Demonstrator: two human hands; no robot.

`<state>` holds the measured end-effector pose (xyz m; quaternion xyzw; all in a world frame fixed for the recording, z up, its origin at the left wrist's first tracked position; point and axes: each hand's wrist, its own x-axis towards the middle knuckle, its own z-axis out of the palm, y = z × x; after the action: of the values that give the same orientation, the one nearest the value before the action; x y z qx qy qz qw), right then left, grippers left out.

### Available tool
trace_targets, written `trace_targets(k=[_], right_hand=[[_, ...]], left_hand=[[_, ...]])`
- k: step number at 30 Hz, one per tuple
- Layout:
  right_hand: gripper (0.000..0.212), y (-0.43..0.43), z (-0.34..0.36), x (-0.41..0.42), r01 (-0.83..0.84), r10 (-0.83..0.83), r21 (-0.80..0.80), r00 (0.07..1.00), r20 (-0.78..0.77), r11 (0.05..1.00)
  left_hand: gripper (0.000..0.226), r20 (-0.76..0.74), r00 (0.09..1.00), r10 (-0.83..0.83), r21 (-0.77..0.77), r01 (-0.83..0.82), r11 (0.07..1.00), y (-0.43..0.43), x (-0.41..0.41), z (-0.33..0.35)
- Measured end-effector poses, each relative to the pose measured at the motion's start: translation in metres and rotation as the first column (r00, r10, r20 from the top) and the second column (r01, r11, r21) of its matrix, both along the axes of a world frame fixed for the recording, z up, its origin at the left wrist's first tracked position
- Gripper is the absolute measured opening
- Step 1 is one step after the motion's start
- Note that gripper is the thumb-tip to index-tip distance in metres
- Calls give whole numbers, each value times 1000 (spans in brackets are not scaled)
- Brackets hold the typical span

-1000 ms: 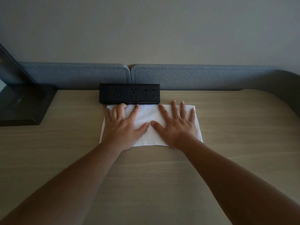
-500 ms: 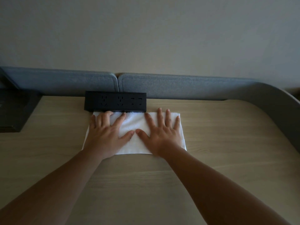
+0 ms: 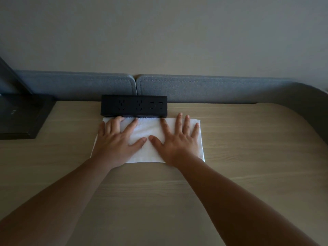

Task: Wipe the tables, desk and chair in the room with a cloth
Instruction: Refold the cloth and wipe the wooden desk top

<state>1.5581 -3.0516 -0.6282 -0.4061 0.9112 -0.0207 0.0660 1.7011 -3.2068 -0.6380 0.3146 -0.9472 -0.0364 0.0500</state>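
One cloth [image 3: 148, 129] under left grip [image 3: 116, 145], right grip [image 3: 179, 144]

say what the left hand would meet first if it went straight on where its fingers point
The black power strip. The left hand lies flat on the cloth, fingers pointing at the strip's front face, fingertips apparently right at it; contact is unclear.

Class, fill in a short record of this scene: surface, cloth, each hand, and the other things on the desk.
surface: wooden desk
cloth: white, flat, far edge at the power strip
left hand: pressed on cloth's left half
right hand: spread flat on cloth's right half
power strip: black, against grey panel
far left: black base
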Motion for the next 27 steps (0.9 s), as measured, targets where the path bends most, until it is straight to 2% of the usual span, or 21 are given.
trace_targets(k=[14,22,27], right_hand=[[87,-38,-2,33,25,-25,-30,1000,-16,999],[87,-33,-1,39,21,-21,-3,999,-27,1000],[87,-22,2,55,-10,10,12,1000,-18,1000]], left_hand=[[90,55,998,38,49,-41,998,-31,38,10],[82,59,997,44,59,-48,997,-22,46,11],[85,89,995,34,38,-37,999,-15,64,9]])
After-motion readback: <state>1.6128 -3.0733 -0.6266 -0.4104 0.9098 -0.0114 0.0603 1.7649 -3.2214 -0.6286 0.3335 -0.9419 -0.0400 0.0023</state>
